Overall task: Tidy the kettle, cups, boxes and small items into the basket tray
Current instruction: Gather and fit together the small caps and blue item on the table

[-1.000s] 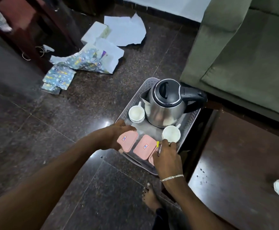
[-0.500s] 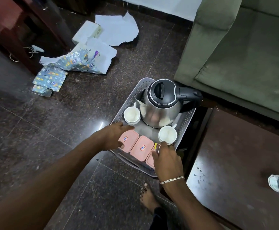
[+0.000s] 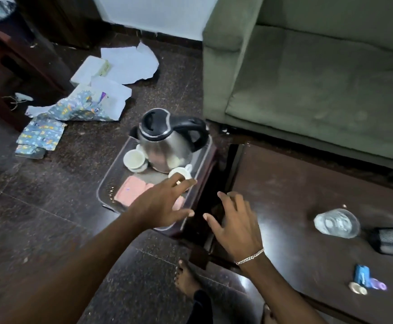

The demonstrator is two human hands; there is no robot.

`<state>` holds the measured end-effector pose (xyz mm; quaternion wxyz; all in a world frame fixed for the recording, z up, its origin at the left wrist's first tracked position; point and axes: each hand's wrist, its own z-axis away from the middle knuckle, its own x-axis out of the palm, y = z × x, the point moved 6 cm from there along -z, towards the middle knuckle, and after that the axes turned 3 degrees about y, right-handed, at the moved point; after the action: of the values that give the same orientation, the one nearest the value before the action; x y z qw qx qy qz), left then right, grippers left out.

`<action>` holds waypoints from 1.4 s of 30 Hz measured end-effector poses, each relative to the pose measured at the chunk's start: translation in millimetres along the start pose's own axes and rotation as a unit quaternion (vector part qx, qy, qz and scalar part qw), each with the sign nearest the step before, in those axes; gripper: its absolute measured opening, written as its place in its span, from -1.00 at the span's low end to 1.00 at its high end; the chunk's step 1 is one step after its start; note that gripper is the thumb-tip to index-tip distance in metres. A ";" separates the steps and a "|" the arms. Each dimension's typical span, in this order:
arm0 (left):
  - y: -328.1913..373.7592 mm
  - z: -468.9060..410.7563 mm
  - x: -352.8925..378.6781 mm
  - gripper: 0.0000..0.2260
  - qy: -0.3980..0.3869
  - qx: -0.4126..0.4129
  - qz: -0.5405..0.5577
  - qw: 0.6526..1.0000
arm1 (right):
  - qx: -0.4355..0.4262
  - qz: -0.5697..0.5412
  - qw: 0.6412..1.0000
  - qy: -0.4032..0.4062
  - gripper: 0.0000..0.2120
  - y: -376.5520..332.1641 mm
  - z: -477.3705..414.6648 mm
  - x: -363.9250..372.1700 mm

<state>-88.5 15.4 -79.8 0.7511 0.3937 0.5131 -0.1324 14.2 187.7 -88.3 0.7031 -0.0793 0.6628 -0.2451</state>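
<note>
The grey basket tray [image 3: 107,181] sits on a small dark stand by the sofa. It holds the steel kettle [image 3: 167,141] with its black lid and handle, a white cup [image 3: 134,159] at the left, a second white cup [image 3: 181,172] at the right, and pink lidded boxes [image 3: 132,191] at the front. My left hand [image 3: 161,204] hovers over the tray's front right with fingers spread, covering part of the boxes. My right hand [image 3: 235,222], with a bracelet at the wrist, is spread open above the gap between stand and table, holding nothing.
A dark low table [image 3: 307,206] at the right carries a clear glass [image 3: 337,222], a dark bottle [image 3: 392,240] and small blue and purple items [image 3: 364,278]. The green sofa [image 3: 319,78] stands behind. Torn wrapping paper [image 3: 80,108] litters the floor at the left. My bare foot [image 3: 186,277] is below.
Both hands have let go of the boxes and small item and lifted off the tray with fingers spread; my right hand has moved right toward the table. The view has swung right.
</note>
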 end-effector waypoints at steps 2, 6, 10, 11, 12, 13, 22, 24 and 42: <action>39.5 -15.9 25.0 -0.27 -0.015 0.010 0.023 1.000 | 0.006 0.003 1.000 0.001 -0.39 39.2 17.6 -15.8; 115.9 -42.6 85.2 -0.28 -0.044 0.043 0.046 0.997 | 0.036 0.005 0.999 0.011 -0.39 115.9 54.8 -39.9; 192.3 -67.4 151.6 -0.30 -0.082 0.072 0.056 0.992 | 0.078 -0.001 0.997 0.024 -0.43 198.8 98.2 -52.4; 212.1 -73.5 169.3 -0.30 -0.094 0.080 0.057 0.991 | 0.095 -0.004 0.995 0.028 -0.44 222.1 110.3 -54.1; 230.9 -79.2 186.7 -0.31 -0.105 0.089 0.059 0.989 | 0.111 -0.008 0.993 0.035 -0.45 244.4 122.3 -56.1; 246.1 -83.4 201.1 -0.32 -0.114 0.096 0.061 0.987 | 0.123 -0.012 0.991 0.045 -0.46 263.1 132.2 -57.2; 364.2 -121.5 329.4 -0.38 -0.169 0.124 0.056 0.976 | 0.256 -0.043 0.962 0.089 -0.67 421.4 213.4 -52.7; 379.7 -125.7 347.4 -0.45 -0.166 0.113 0.060 0.978 | 0.275 -0.058 0.955 0.098 -0.64 443.9 220.4 -49.2; 402.2 -133.1 385.7 -0.79 -0.126 0.053 0.149 0.979 | 0.277 -0.172 0.935 0.139 -0.75 500.9 217.3 -26.5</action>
<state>234.3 454.7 -255.9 0.7992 0.4851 0.3422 -0.0944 345.1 587.7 -259.6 0.5453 0.0403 0.6358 -0.5449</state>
